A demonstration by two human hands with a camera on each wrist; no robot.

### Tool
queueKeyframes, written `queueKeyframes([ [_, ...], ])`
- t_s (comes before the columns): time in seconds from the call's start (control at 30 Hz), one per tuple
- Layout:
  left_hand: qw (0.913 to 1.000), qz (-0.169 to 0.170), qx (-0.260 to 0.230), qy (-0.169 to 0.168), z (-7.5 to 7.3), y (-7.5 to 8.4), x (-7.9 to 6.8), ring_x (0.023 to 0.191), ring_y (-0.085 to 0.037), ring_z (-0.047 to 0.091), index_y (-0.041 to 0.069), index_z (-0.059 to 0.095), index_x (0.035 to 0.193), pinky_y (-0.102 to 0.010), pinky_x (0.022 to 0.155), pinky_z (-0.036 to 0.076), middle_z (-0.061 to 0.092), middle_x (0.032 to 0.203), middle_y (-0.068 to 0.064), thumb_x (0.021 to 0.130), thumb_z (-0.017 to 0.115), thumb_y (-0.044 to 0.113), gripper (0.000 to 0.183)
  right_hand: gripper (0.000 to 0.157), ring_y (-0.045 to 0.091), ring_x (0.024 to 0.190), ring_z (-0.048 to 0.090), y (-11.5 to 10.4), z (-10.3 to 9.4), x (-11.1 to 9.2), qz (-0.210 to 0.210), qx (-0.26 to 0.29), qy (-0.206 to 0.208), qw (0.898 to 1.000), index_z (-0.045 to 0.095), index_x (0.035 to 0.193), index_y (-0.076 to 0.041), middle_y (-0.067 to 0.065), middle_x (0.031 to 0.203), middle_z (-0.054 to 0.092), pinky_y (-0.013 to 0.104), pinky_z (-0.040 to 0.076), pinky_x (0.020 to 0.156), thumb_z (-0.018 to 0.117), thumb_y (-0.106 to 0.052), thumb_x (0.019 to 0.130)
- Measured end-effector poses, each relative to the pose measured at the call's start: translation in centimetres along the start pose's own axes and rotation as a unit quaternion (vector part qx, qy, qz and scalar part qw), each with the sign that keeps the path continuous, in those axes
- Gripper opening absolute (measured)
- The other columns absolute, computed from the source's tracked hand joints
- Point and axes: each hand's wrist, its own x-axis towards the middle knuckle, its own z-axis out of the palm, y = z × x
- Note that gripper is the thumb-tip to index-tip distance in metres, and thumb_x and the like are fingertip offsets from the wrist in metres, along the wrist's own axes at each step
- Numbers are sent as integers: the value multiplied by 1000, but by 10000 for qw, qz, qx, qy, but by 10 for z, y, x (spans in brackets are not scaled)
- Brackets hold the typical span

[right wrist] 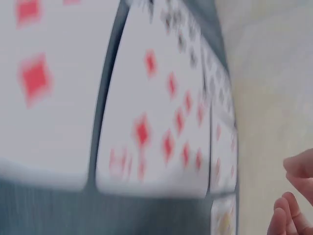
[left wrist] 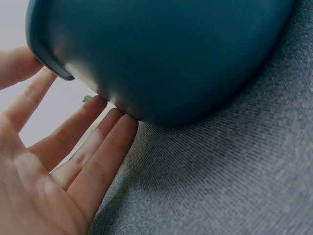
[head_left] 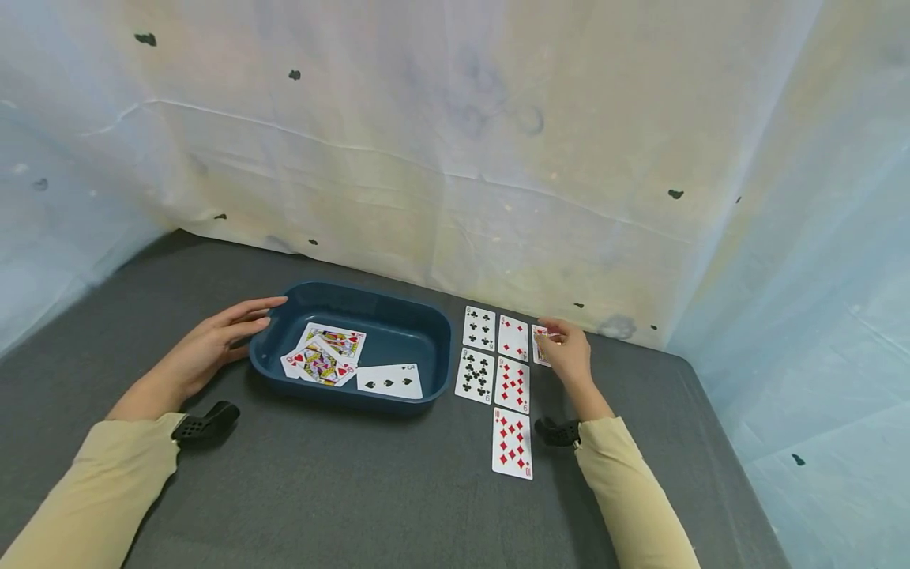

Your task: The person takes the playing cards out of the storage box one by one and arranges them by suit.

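Left hand: fingers basically straight, tips touching the blue tray
Right hand: loosely bent, nothing gripped, right over the face card
Other cards: five just beside the tray, a few inside

Smooth, softly glossy plastic-looking tray, smooth paper-like cards, matt, finely ribbed cloth, creased fabric-like backdrop

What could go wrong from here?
1. The left hand touches the tray; a push might slide it into the nearby nine of clubs.
2. The right hand is over the far-right face card; a nudge could skew the neighbouring diamond card.
3. In the tray, the upper face card overlaps another; picking one up may drag both.
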Motion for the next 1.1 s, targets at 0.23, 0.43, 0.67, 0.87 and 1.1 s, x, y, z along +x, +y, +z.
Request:
queueKeyframes([
  [0.23,10000,16,-21,-5,-1,0,-1,139,-37,12,24,30,151,-72,106,17,8,159,-16,101,46,39,55,31,23,96,56,-37,20,-10,-369,1010,-11,9942,66,118,-2,18,117,62,24,42,68,64,-12,89],
  [0.43,10000,27,-18,17,-2,0,-1,139,-36,12,24,31,151,-73,106,16,8,159,-16,101,46,39,55,26,10,86,54,-72,39,-21,-531,1904,-227,9800,67,112,-1,12,107,65,21,42,68,66,-11,88],
  [0.67,10000,-7,-5,54,0,0,0,141,-38,9,22,29,151,-74,105,15,6,160,-16,100,47,40,57,23,9,80,55,-108,66,-37,-840,2275,-472,9690,69,108,-2,12,102,66,21,44,66,67,-9,87],
  [0.87,10000,21,9,43,3,0,0,140,-39,11,20,29,152,-73,105,16,7,159,-18,99,48,41,60,23,6,75,55,-132,86,-53,-904,2563,-713,9597,69,107,2,18,100,66,17,46,66,68,-5,86],
  [1.1,10000,10,-3,46,5,1,0,141,-40,11,19,29,151,-74,105,16,7,159,-18,100,48,39,58,20,6,75,55,-145,108,-61,-982,2560,-975,9567,70,105,-1,14,96,67,16,46,65,69,-6,85],
])
